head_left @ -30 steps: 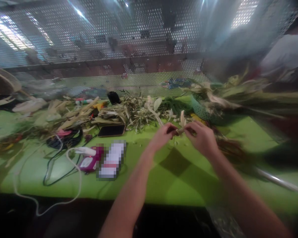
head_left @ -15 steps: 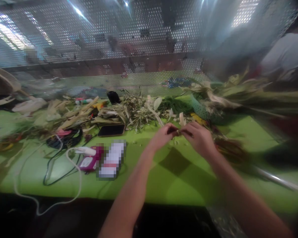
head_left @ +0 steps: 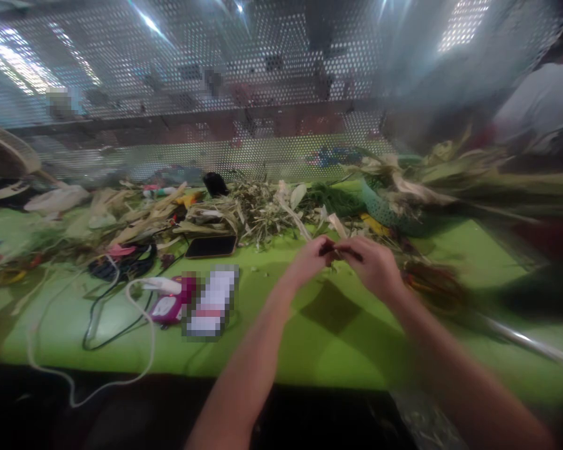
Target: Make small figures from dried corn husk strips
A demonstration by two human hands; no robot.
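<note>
My left hand (head_left: 309, 261) and my right hand (head_left: 373, 265) meet above the green table (head_left: 338, 337), fingertips pinched together on a small pale dried leaf strip (head_left: 336, 226) that sticks up and back between them. Both hands are closed on it. Behind them lies a long pile of dried husks and green leaves (head_left: 244, 212). What else the fingers hold is too blurred to make out.
A dark phone (head_left: 211, 247) lies left of my hands, with a pink device (head_left: 169, 306), white and black cables (head_left: 122, 294) and a blurred-out card. A teal mesh basket (head_left: 385, 209) stuffed with leaves stands at right. A perforated metal screen (head_left: 263, 94) backs the table. A person in white is at far right.
My right hand has slid slightly left and closer to my left hand. The pale strip has tilted from upright to leaning back-left.
</note>
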